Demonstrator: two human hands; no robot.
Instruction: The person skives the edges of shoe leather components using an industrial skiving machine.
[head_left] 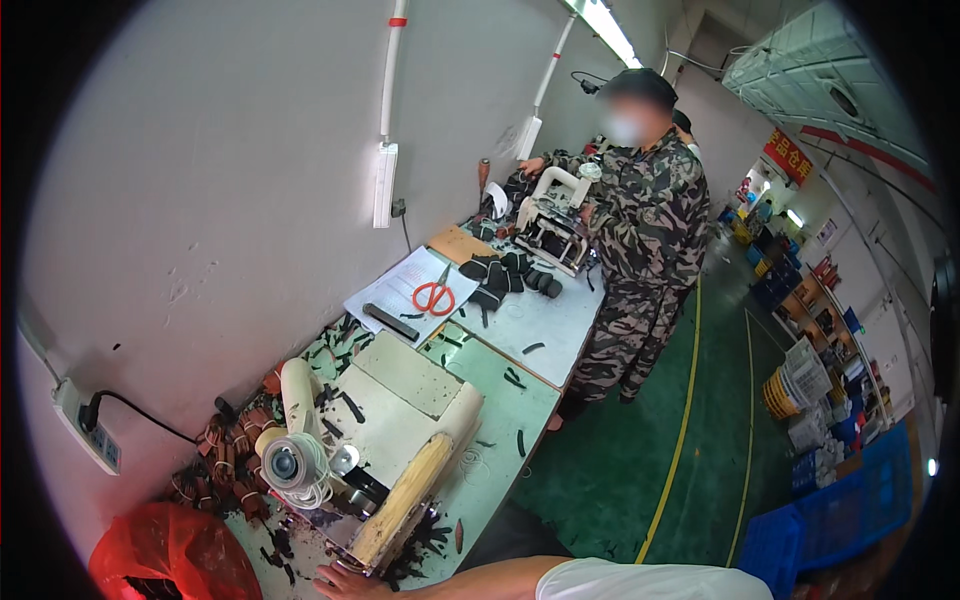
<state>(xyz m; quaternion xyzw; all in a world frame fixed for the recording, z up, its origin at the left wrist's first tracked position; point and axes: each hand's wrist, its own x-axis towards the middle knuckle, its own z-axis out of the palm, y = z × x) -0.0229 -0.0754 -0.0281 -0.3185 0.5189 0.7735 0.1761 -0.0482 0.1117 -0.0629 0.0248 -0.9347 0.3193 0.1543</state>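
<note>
My right hand (352, 583) reaches in at the lower edge, below a white sleeve. It lies beside the front end of a cream bench machine (410, 385), its visible fingers apart; the picture's edge cuts off part of it. Nothing shows between the fingers. A reel of white cord (290, 465) sits on the machine's side, and a worn wooden-looking strip (400, 500) runs along its near edge. Dark scraps (425, 540) lie around the machine's foot. Behind it are brown tied bundles (222, 450). My left hand is out of view.
A red bag (175, 555) stands at the lower left. Farther along lie orange-handled scissors (434, 298), papers (395, 280), a dark bar (390, 322) and black bundles (500, 275). A co-worker in camouflage (645, 230) stands at another machine (555, 220). Blue crates (830, 510) stand right.
</note>
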